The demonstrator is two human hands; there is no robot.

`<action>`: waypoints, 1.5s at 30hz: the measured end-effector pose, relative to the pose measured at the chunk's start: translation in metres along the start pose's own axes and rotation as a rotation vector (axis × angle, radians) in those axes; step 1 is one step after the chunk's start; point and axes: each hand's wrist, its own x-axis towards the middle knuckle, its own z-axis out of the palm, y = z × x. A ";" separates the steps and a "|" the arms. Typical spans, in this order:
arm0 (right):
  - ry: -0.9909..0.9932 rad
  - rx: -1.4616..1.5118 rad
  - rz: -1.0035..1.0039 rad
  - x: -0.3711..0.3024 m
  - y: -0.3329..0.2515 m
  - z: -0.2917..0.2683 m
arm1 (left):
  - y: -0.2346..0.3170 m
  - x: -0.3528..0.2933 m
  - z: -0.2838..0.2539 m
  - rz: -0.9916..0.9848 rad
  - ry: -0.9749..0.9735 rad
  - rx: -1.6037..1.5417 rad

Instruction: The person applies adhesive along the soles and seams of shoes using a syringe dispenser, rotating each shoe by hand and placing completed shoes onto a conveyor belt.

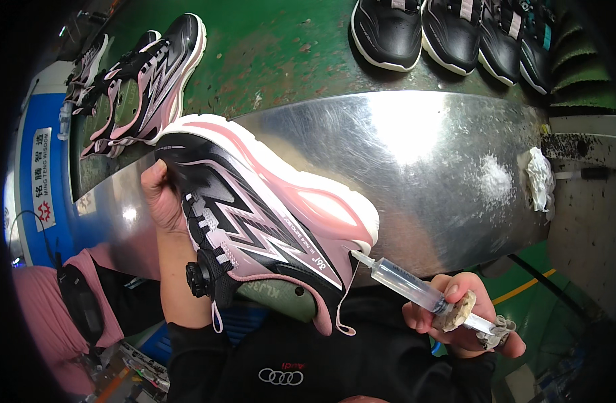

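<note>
While aslant, syringe perhaps against shoe

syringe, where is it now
In the head view, the syringe is right of and below centre, held in the right hand, its tip at the back of the held shoe.

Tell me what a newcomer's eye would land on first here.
Probably the large pink-and-black shoe in the middle, held near its toe by the left hand. Next would come the clear syringe in the right hand, right of and below centre, its tip at the shoe's heel. After that, perhaps the patch of white powder on the right part of the shiny metal surface.
</note>
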 end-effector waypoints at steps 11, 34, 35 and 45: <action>-0.016 -0.042 -0.022 0.003 0.002 -0.007 | 0.003 -0.002 -0.007 0.064 0.134 0.055; 0.027 -0.327 -0.324 -0.025 -0.041 0.018 | 0.002 0.001 -0.004 0.008 0.077 0.087; 0.047 -0.379 -0.378 -0.030 -0.049 0.018 | -0.004 0.003 0.007 -0.002 0.045 0.067; 0.411 -0.937 -0.361 -0.036 -0.036 -0.041 | 0.022 -0.038 0.014 0.081 0.046 0.664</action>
